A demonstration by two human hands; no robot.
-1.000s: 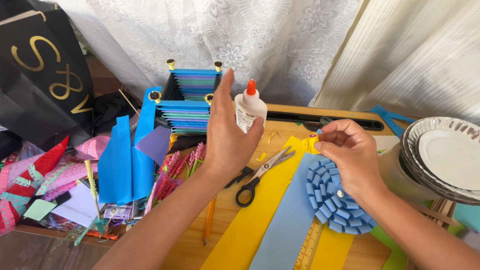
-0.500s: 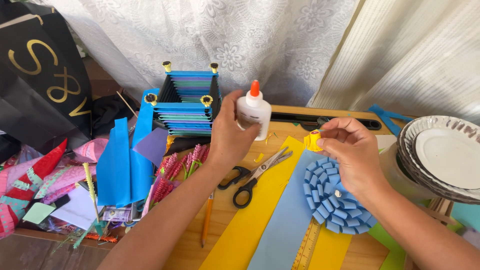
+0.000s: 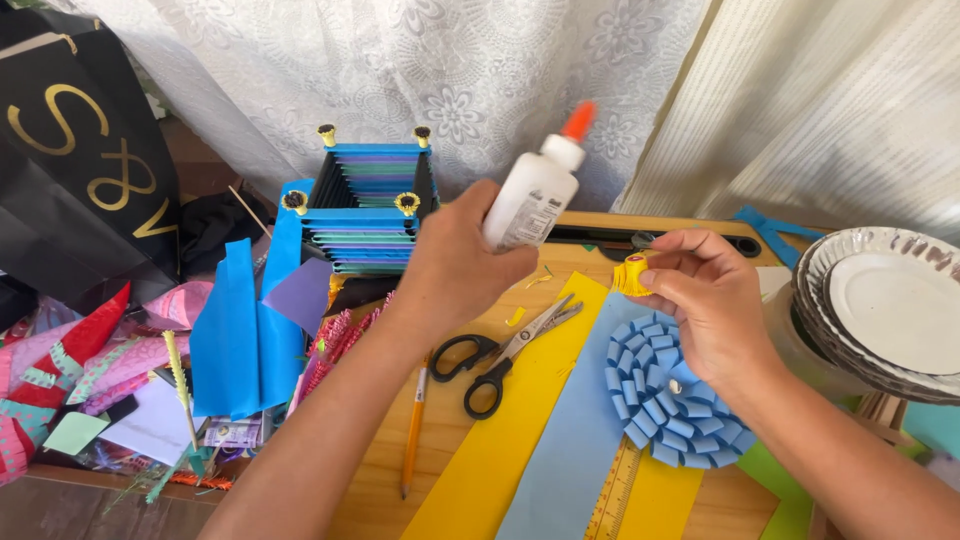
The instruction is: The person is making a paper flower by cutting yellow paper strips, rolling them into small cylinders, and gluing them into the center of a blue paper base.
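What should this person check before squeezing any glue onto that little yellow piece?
1. Glue bottle gripped firmly in the left hand: ok.
2. Orange cap off: not ok, it looks still on.
3. Nozzle pointing at the yellow paper roll: not ok, it points up and away.
4. Roll pinched by the right hand: ok.
5. Scissors out of the way: ok, flat on the yellow sheet.
6. Glue left inside: cannot tell.

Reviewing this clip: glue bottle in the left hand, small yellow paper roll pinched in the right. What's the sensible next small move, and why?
Probably tip the glue bottle over so its orange tip meets the yellow paper roll. The left hand holds the bottle tilted with the nozzle pointing up and away, while the right hand presents the roll just beside it, above the blue paper flower, whose centre looks unfinished.
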